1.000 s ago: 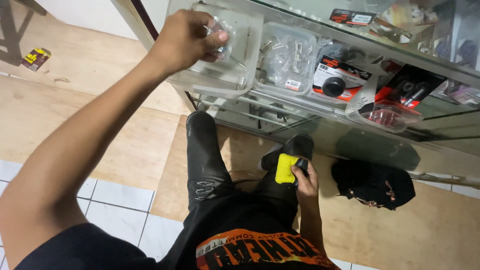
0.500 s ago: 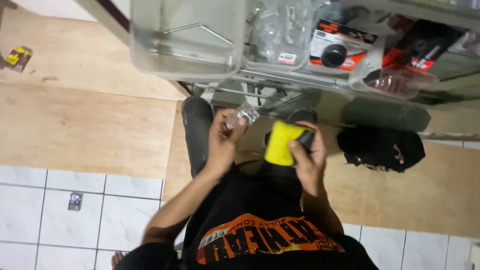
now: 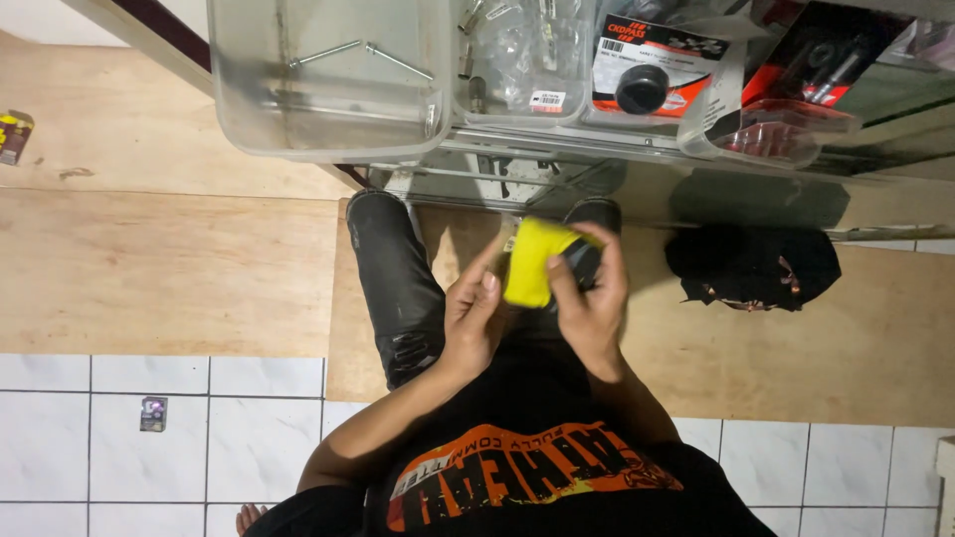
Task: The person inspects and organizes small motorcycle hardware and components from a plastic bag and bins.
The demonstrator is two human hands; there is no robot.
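My right hand (image 3: 589,298) grips a yellow and black object (image 3: 532,261) in front of my chest, above my black-trousered legs. My left hand (image 3: 473,313) is raised beside it, fingertips at the yellow object's left edge. They pinch a small clear packet (image 3: 510,237), of which only a corner shows. The two hands are close together over a wooden floor panel (image 3: 696,358).
Above the hands, a shelf holds a clear plastic bin (image 3: 328,129) with long bolts, bagged small parts (image 3: 517,60) and red and black packaged items (image 3: 796,80). A black bundle (image 3: 751,267) lies on the wood at right. A small card (image 3: 152,413) lies on the white tiles.
My left hand took a clear packet from the shelf bin, came down and has met the yellow object. My right hand lifted that object higher.
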